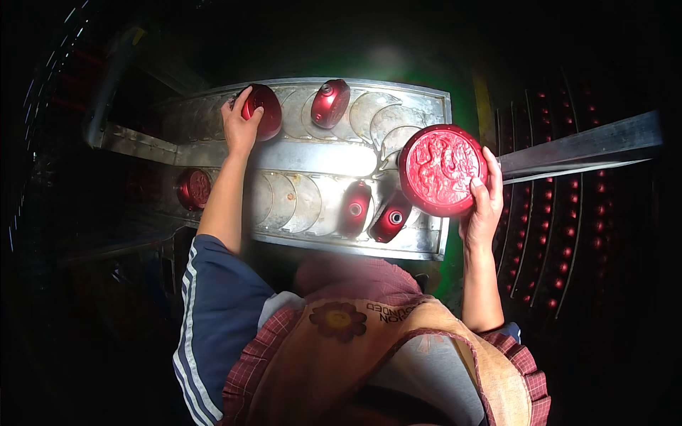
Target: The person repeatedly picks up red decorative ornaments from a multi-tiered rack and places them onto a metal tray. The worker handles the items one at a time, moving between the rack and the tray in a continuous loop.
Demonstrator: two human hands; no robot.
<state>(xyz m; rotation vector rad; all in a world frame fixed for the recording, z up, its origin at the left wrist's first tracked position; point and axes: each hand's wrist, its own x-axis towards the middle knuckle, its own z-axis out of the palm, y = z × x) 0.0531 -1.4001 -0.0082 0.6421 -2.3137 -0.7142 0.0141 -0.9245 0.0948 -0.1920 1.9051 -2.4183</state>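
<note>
My right hand [484, 206] grips a round, flat red bottle [437, 167] by its right edge, held above the right end of a metal conveyor [298, 157]. The bottle's embossed face is turned up, and its neck is not visible. At the far left of the conveyor, my left hand [240, 128] has its thumb and fingers around another red bottle [268, 117]. A red bottle [330, 104] stands on edge in the far row, its neck showing. Two more, a red bottle [354, 209] and a darker red bottle [391, 216], stand on edge close together in the near row.
Overlapping crescent-shaped plates [302, 202] line both conveyor rows, with a raised metal strip between them. Left of my forearm sits another embossed red bottle [195, 189]. A metal bar [582, 153] juts out rightward, over dark racks holding rows of red items [547, 206].
</note>
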